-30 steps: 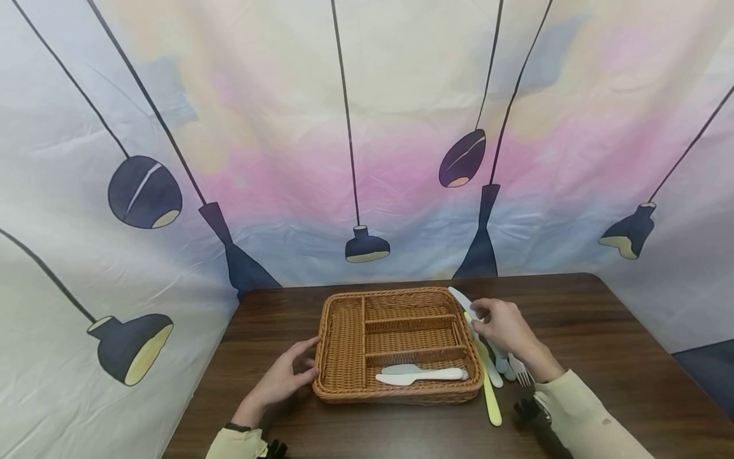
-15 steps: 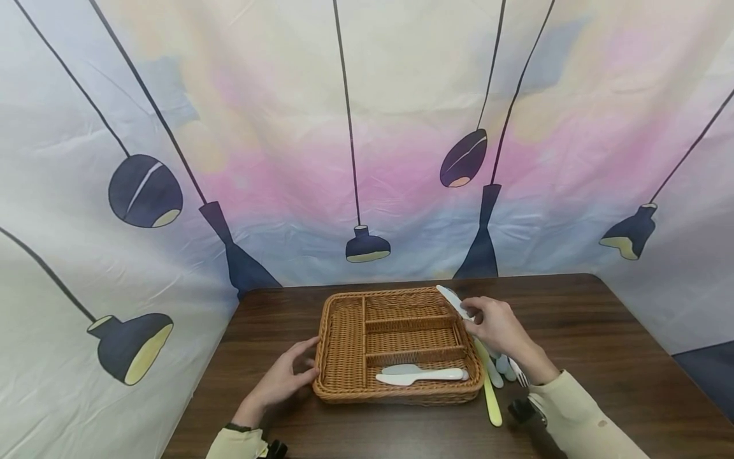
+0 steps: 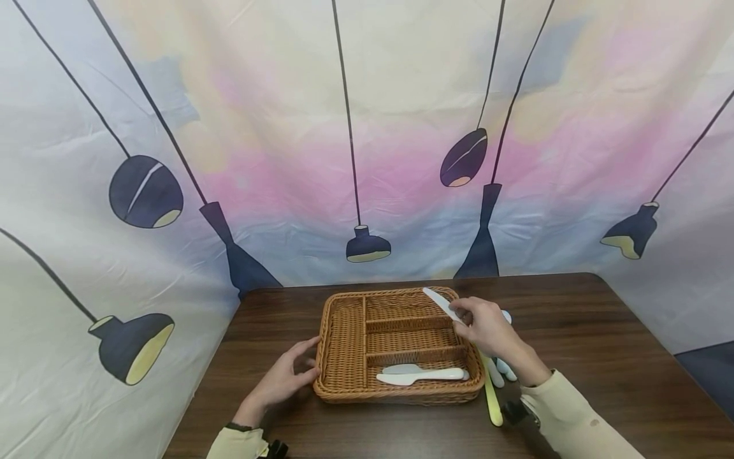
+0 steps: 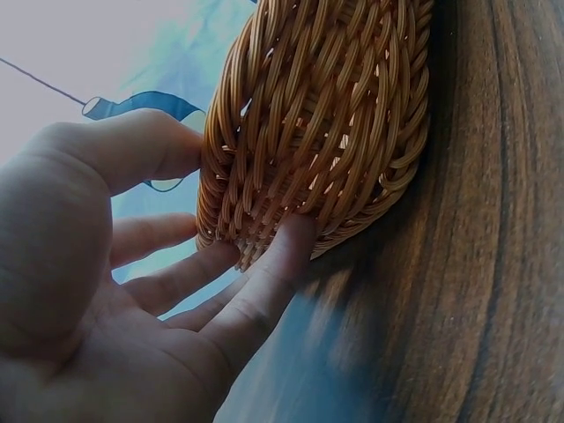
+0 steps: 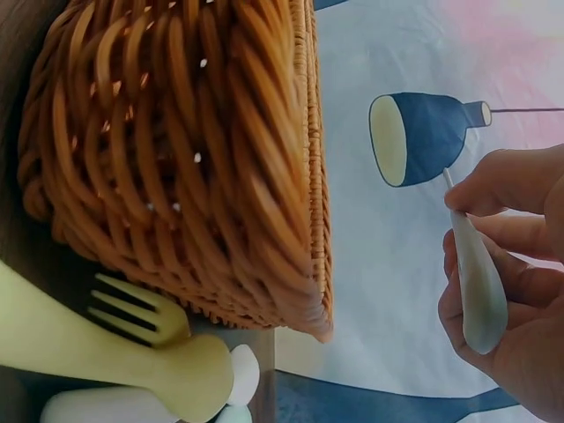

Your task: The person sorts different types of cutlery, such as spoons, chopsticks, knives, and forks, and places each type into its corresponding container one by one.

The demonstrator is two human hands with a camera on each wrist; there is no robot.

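A white knife (image 3: pixel 439 301) is pinched in my right hand (image 3: pixel 488 327), its blade slanting over the back right of the wicker basket (image 3: pixel 344 395). The right wrist view has the knife's handle (image 5: pixel 480 295) between thumb and fingers of that hand (image 5: pixel 520 256), above the basket's rim. My left hand (image 3: pixel 283 377) touches the basket's left end with spread fingers; the left wrist view gives these fingers against the weave (image 4: pixel 317 115). Two white knives (image 3: pixel 421 376) lie in the front right compartment.
Right of the basket, a yellow-handled piece (image 3: pixel 493 403) and several pale utensils lie on the dark wooden table (image 3: pixel 579 357). The right wrist view includes a yellow fork (image 5: pixel 145 317). Behind the table hangs a cloth printed with lamps (image 3: pixel 401 159).
My right hand has moved left with the white knife, from beside the basket to over its right rim. The left hand and the basket have stayed in place.
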